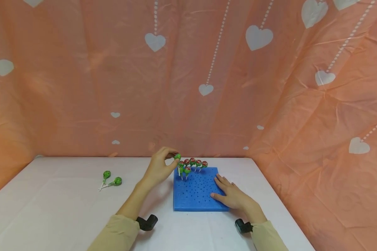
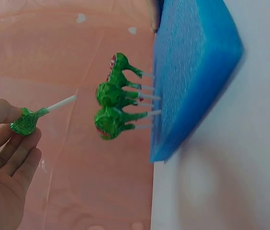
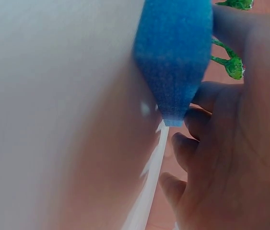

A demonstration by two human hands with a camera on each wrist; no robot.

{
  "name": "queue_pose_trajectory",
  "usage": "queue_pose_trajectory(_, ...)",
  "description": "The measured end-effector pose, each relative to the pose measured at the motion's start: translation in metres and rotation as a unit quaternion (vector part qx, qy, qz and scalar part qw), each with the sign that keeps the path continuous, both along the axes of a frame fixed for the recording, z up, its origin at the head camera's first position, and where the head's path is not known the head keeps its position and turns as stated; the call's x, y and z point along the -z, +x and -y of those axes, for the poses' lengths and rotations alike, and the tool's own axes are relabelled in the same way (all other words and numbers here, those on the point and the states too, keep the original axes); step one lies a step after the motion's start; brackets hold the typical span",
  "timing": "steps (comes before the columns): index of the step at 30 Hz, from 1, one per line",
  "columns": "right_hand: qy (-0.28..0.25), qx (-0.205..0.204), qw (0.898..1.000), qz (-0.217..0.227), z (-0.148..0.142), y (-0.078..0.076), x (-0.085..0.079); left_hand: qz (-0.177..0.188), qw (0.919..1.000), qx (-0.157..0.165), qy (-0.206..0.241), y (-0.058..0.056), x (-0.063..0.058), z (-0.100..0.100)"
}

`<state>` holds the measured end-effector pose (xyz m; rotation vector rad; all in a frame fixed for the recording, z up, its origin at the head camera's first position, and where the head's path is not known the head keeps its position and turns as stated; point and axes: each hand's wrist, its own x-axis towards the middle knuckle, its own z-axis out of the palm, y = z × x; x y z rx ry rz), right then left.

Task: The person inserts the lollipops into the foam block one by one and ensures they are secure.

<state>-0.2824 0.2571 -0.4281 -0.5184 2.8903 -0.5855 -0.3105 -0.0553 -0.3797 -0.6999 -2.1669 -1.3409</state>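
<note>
My left hand [image 1: 159, 167] pinches a green-wrapped lollipop [image 2: 25, 122] by its candy head, above the far left corner of a blue foam board [image 1: 194, 195]. The white stick points toward the board and stands apart from it in the left wrist view. Several lollipops [image 2: 110, 94] with green and red wrappers stand with their sticks in the board along its far left part. My right hand [image 1: 235, 197] rests on the board's right edge with its fingers spread. Small dark holes dot the board's top.
Two green lollipops [image 1: 117, 181] lie on the white table [image 1: 66, 209] to the left, their sticks crossing. An orange curtain [image 1: 182, 115] with white hearts hangs behind the table and along its right side.
</note>
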Motion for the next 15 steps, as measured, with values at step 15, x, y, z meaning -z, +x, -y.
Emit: queue_pose_trajectory(15, -0.001, -0.001, 1.0, -0.008, 0.0, 0.0, 0.001, -0.015, 0.9996, 0.024, -0.002, -0.004, 0.005, -0.035)
